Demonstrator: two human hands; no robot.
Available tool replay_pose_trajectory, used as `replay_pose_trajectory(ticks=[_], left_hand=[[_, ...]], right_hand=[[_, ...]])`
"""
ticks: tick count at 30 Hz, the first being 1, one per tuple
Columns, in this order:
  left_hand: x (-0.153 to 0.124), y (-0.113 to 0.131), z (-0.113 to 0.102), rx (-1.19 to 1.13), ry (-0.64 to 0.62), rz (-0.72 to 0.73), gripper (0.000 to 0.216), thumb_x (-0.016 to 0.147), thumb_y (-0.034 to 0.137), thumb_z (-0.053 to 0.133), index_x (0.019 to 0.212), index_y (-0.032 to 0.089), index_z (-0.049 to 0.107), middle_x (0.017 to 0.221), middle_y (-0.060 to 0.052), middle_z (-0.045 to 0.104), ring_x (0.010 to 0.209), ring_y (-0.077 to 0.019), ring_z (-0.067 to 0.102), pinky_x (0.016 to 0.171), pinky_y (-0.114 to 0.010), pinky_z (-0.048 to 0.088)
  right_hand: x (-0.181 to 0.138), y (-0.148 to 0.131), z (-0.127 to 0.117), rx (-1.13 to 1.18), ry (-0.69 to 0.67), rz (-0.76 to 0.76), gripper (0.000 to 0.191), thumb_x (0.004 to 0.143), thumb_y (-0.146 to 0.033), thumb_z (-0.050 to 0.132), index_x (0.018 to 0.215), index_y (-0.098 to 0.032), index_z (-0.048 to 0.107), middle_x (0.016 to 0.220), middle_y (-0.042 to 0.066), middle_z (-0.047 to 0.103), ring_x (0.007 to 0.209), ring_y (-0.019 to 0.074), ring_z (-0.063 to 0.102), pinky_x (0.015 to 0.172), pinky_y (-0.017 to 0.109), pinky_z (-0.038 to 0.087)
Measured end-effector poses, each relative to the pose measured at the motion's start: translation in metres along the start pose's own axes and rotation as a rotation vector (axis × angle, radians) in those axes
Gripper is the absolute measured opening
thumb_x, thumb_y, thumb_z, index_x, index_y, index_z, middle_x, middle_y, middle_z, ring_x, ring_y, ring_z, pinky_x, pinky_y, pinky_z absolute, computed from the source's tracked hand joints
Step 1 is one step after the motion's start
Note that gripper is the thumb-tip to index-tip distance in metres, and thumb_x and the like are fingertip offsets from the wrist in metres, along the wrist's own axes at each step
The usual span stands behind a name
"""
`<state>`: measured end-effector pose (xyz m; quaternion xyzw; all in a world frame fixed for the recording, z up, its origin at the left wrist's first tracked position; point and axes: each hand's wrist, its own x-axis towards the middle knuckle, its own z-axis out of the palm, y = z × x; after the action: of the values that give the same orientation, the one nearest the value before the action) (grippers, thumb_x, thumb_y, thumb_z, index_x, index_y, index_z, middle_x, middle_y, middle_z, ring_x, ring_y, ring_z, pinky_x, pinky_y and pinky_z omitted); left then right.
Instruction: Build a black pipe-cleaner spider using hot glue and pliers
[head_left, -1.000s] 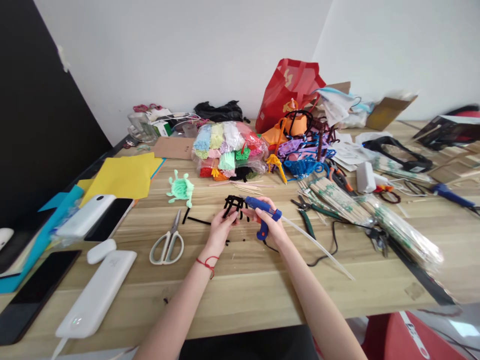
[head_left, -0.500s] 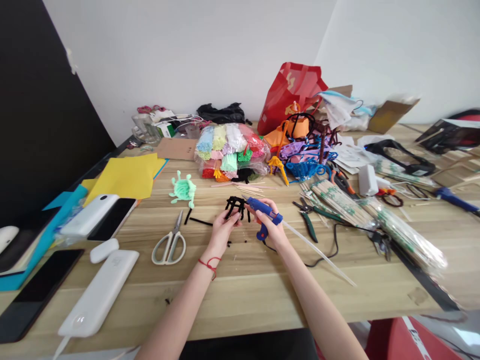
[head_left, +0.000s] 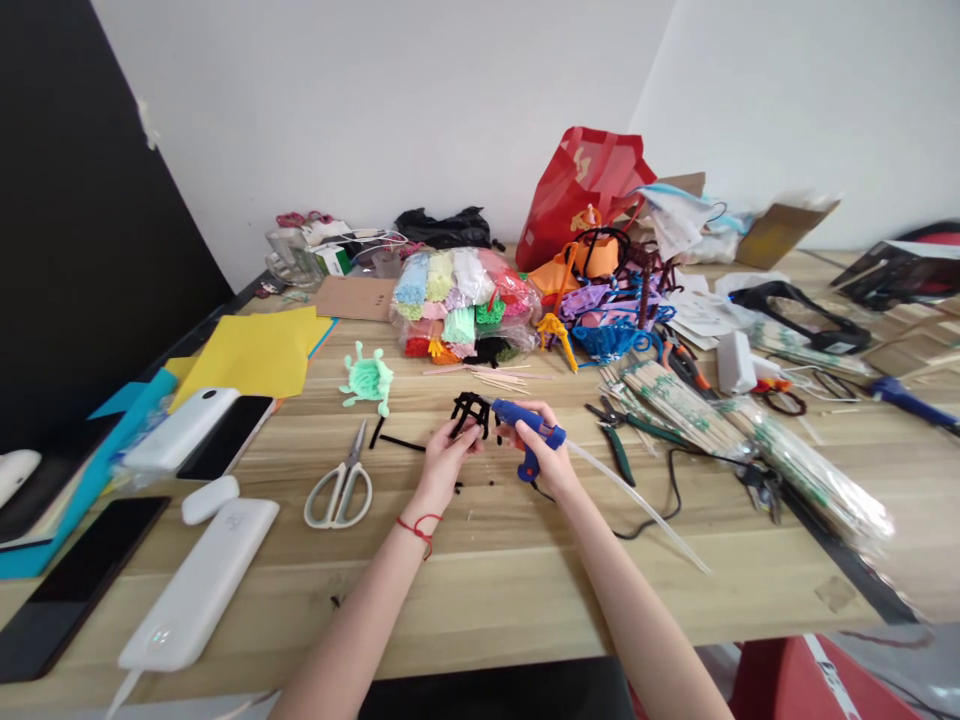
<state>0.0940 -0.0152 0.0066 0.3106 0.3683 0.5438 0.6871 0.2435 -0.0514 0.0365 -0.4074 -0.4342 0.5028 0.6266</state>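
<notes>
My left hand is closed on a small black pipe-cleaner figure with several thin legs. My right hand grips a blue hot glue gun, its nozzle at the right side of the black figure; whether they touch I cannot tell. A long translucent glue stick sticks out from the back of the gun. Left of my left hand lie two cut black pipe-cleaner pieces and white-handled scissors. Behind the scissors sits a mint-green pipe-cleaner figure.
Bagged coloured pipe cleaners and a red bag stand at the back. Green-handled pliers, the gun's black cord and bagged wooden sticks lie right. Phones, a white power bank and yellow sheets lie left.
The glue gun has shifted very slightly; both hands stay almost where they were, with the black figure still in the left hand. Nothing was picked up or let go.
</notes>
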Motion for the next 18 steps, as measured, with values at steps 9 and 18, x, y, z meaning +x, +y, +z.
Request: replay_pose_trajectory(ticks=[9,18], left_hand=[[0.000,0.003,0.001,-0.028,0.025,0.061,0.037,0.055,0.028,0.081,0.086,0.014,0.066,0.076,0.000,0.066,0.054,-0.0067,0.055,0.058,-0.022,0.044],[-0.002,0.006,0.002,-0.032,0.030,0.075,0.037,0.056,0.028,0.081,0.087,0.015,0.065,0.074,0.000,0.067,0.056,-0.0075,0.056,0.059,-0.022,0.044]], right_hand=[[0.004,0.001,-0.016,-0.086,-0.013,0.009,0.032,0.078,-0.040,0.064,0.100,-0.017,0.061,0.050,-0.005,0.056,0.046,0.0116,0.052,0.052,0.026,0.045],[0.004,0.002,-0.015,-0.103,-0.027,0.041,0.034,0.077,-0.042,0.064,0.100,-0.017,0.061,0.049,-0.005,0.055,0.045,0.0112,0.050,0.050,0.025,0.044]])
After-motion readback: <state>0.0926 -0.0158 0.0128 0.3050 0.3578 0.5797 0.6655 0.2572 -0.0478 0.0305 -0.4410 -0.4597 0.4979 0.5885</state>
